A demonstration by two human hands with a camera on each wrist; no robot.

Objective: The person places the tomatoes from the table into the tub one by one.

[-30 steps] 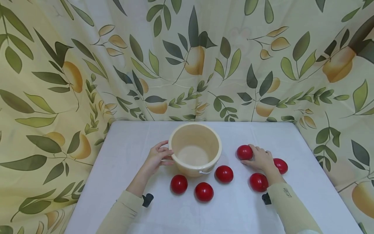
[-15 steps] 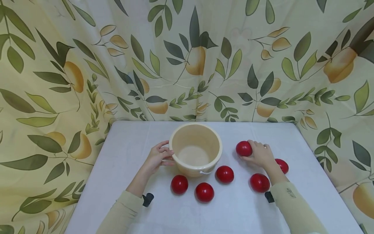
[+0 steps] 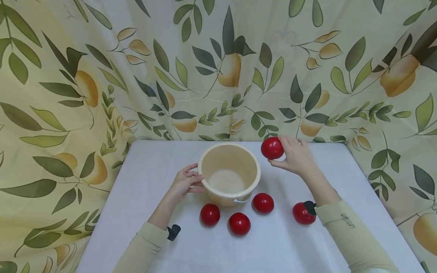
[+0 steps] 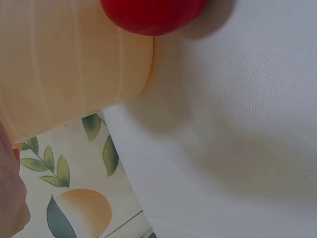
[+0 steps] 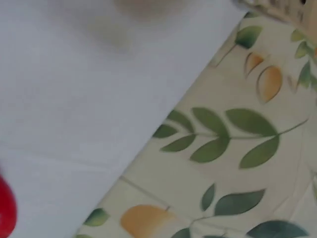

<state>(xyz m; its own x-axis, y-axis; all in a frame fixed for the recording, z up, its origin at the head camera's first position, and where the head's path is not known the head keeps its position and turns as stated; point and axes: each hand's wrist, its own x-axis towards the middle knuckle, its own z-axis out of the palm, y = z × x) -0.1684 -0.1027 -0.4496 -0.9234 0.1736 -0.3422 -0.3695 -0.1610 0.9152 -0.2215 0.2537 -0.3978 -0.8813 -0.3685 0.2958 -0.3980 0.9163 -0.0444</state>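
Note:
In the head view my right hand (image 3: 296, 155) grips a shiny red ball (image 3: 272, 148) between thumb and fingers, up off the table to the right of the bucket. My left hand (image 3: 184, 185) holds the left side of a cream bucket (image 3: 208, 195), one fingertip over its rim. The bucket stands upright, with no ball visible inside. Three red balls lie in front of it: one left (image 3: 209, 215), one middle (image 3: 239, 224), one right (image 3: 263, 203). Another red ball (image 3: 302, 214) sits by the right sleeve, partly covered by a black strap end.
A white-covered table (image 3: 273, 250) carries everything. Behind and beside it hangs a curtain (image 3: 143, 94) printed with leaves and fruit. The left wrist view shows the bucket's ribbed wall (image 4: 54, 64) close up, with a red ball (image 4: 153, 15) beside it.
My right hand has lifted its ball from the table, up and leftward toward the bucket. The right forearm now hides the farthest-right ball. My left hand and the bucket stay put.

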